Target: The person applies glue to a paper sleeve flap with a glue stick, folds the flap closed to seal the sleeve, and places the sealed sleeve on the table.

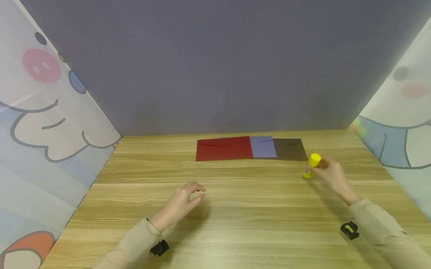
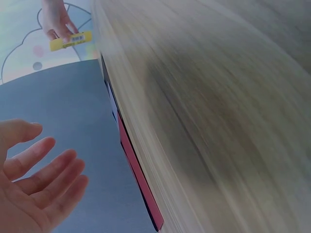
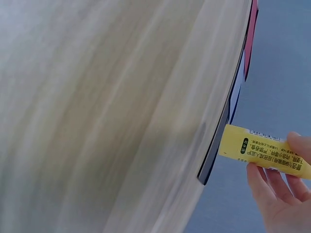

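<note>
A yellow glue stick stands nearly upright, with printed text on its side in the right wrist view. My right hand pinches it between thumb and fingers, at the right of the table. Just behind it lie three overlapping envelopes: a red envelope on the left, a lavender envelope in the middle and a dark brown envelope on the right. My left hand hovers over the middle left of the table, fingers loosely bent, holding nothing.
The wooden table ends at a grey back panel. Cloth screens with cartoon animals, a left screen and a right screen, flank it. Each wrist wears a small black device.
</note>
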### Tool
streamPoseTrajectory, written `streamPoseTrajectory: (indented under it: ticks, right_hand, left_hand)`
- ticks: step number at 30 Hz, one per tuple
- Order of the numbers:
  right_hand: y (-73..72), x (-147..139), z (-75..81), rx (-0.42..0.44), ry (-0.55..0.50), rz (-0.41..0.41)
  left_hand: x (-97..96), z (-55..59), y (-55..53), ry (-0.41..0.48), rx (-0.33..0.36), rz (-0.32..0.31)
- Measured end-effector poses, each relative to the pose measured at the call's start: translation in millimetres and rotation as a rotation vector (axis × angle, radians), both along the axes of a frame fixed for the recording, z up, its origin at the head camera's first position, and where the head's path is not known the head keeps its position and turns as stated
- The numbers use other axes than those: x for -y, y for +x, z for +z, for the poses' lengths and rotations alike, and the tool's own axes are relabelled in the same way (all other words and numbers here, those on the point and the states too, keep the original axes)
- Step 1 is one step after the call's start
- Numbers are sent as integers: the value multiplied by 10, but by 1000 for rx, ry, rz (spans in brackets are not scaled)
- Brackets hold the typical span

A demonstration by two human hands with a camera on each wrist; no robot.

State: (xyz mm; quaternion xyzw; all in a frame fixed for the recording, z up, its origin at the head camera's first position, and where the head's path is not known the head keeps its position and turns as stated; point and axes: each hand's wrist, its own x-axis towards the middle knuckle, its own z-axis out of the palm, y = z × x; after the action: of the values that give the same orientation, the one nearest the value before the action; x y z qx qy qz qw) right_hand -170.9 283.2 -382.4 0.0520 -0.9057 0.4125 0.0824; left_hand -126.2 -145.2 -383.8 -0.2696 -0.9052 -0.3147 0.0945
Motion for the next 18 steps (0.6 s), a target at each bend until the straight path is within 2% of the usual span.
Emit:
streamPoseTrajectory:
  ticks: [18]
  right_hand:
    - [-43,9,-127,29,12,12]
  left_hand:
    - [39,-44,-3,-26,20,35]
